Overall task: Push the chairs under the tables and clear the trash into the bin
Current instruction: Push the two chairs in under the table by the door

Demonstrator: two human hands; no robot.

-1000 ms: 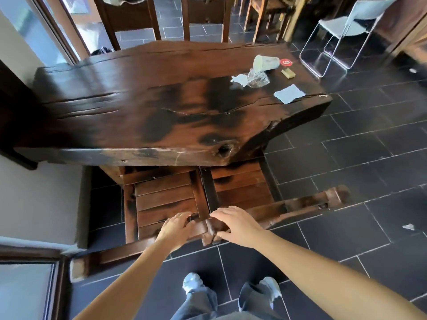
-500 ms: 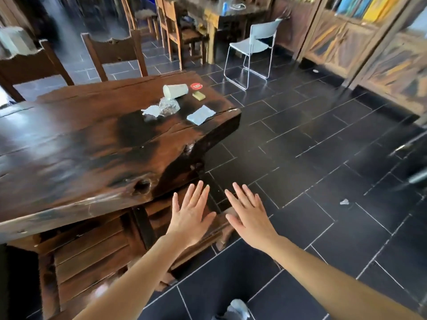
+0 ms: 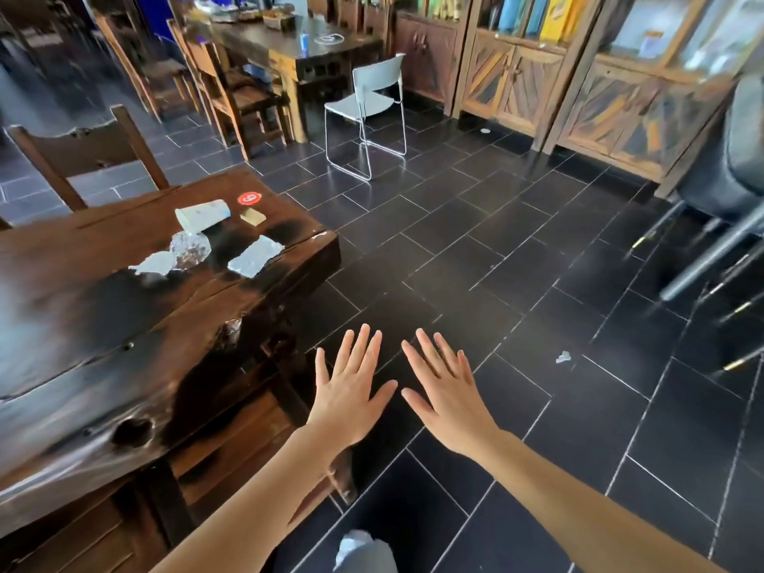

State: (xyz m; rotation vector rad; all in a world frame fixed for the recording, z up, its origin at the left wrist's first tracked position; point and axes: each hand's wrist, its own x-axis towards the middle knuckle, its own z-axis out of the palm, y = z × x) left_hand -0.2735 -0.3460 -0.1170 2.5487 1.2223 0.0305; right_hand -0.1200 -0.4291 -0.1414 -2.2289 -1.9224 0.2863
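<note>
Two bare hands, held out flat and empty above the dark tiled floor (image 3: 537, 250): left hand (image 3: 349, 390) with fingers spread, palm down, just off the corner of the heavy dark wooden table (image 3: 82, 324); right hand (image 3: 448, 397) likewise splayed, close beside it, thumbs nearly meeting but apart. Gripping nothing, touching nothing. Below the left forearm, wooden chairs (image 3: 231, 444) tucked beneath the tabletop, slatted seats partly visible under the slab's edge. On the table's far end, scattered trash: a tipped-over paper cup (image 3: 201, 214), crumpled clear plastic wrap (image 3: 190, 249) just in front of it, a torn white scrap (image 3: 153, 264) touching the wrap, a pale napkin (image 3: 255, 256) near the table's edge, a small tan block (image 3: 252, 217) and a round red sticker (image 3: 249, 197) beside the cup. On the tiles to the right of the hands, well apart, one small crumpled scrap of litter (image 3: 563, 357). Farther back, a grey metal-framed chair (image 3: 372, 101) standing clear in the open floor beside a second wooden table (image 3: 289, 51), with wooden cabinets (image 3: 516, 80) lining the wall behind.
</note>
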